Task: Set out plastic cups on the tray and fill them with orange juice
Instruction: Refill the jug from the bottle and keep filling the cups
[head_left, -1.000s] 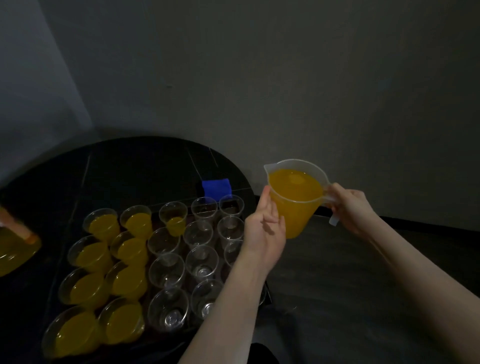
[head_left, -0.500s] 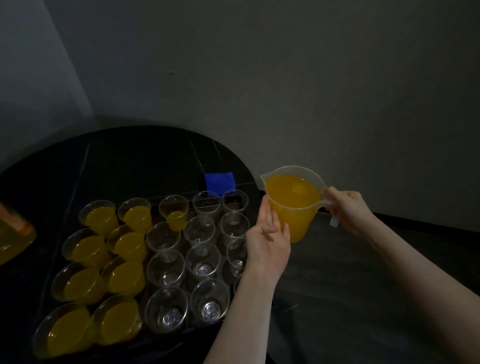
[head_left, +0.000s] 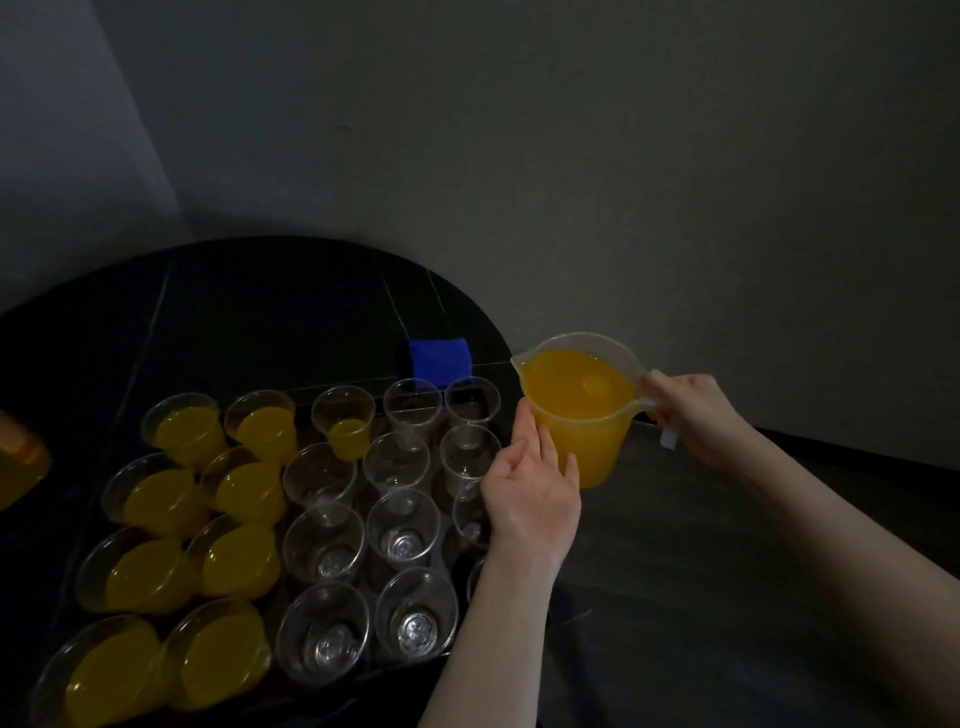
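A clear plastic jug (head_left: 582, 415) nearly full of orange juice hangs upright just right of the tray. My right hand (head_left: 693, 415) grips its handle. My left hand (head_left: 532, 483) rests flat against the jug's left side, fingers together. On the dark tray (head_left: 374, 670) stand rows of clear plastic cups. The two left columns hold juice, for example a full cup (head_left: 244, 478). One cup (head_left: 345, 426) in the back row is partly filled. The cups to its right and nearer me, such as an empty cup (head_left: 402, 525), hold nothing. My left forearm hides part of the rightmost column.
A blue cloth (head_left: 440, 358) lies on the round black table (head_left: 234, 312) behind the tray. An orange juice bottle (head_left: 21, 462) shows at the left edge. Grey walls stand close behind. A dark floor lies to the right below the jug.
The jug and both hands have drifted slightly down and toward the tray's right edge. The view has tilted, so the tray sits a little higher. Cup contents look the same.
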